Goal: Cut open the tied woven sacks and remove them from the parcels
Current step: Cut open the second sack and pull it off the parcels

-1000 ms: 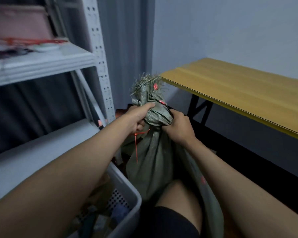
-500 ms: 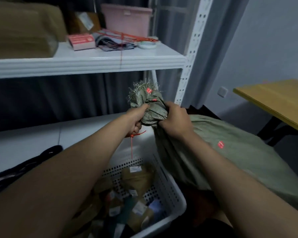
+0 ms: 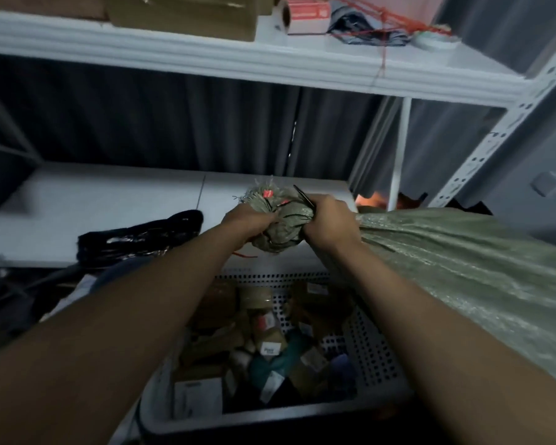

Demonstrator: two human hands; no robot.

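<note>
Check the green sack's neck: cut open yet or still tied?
Still tied. The woven sack has its neck bunched tight between the left hand and right hand; no parcels spill from it.

Green woven sack (image 3: 446, 261), red tie (image 3: 246, 254); white perforated basket (image 3: 363, 345).

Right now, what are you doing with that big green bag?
A person is working on the tied neck of a green woven sack. The left hand grips the bunched top just below its frayed end, and the right hand grips the neck beside it, with a thin dark tool poking up from that grip. The sack is still tied shut. Its neck is held above a white perforated basket full of small parcels.
</note>
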